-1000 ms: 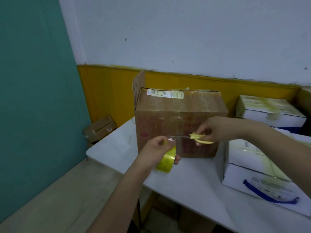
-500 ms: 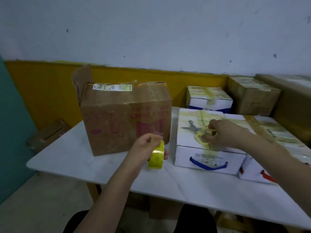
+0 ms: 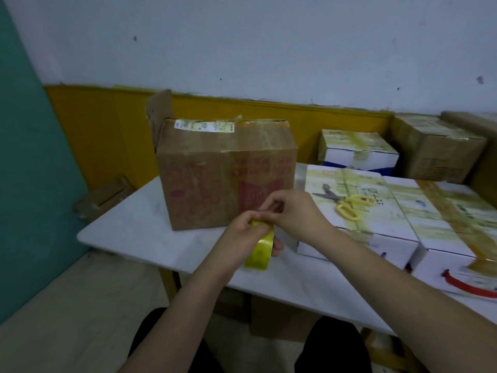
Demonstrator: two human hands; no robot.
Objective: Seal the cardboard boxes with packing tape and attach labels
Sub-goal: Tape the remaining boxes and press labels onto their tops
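A brown cardboard box (image 3: pixel 215 179) stands on the white table (image 3: pixel 139 238), taped along its top, with a label near its top left edge and one flap sticking up at the back left. In front of it my left hand (image 3: pixel 242 238) grips a yellow roll of packing tape (image 3: pixel 260 251). My right hand (image 3: pixel 293 214) pinches at the top of the roll, where the tape end is. Yellow-handled scissors (image 3: pixel 347 204) lie on a white taped box (image 3: pixel 357 211) to the right.
More taped boxes fill the right side: a white one with a red handle (image 3: pixel 457 238), a white one behind (image 3: pixel 357 152), and a brown one (image 3: pixel 441 149) at the back right. A flattened carton (image 3: pixel 102 197) lies on the floor at left, by the teal wall.
My right hand cut the tape with the scissors, laid them on the white box and came back to the roll. The view swung right.
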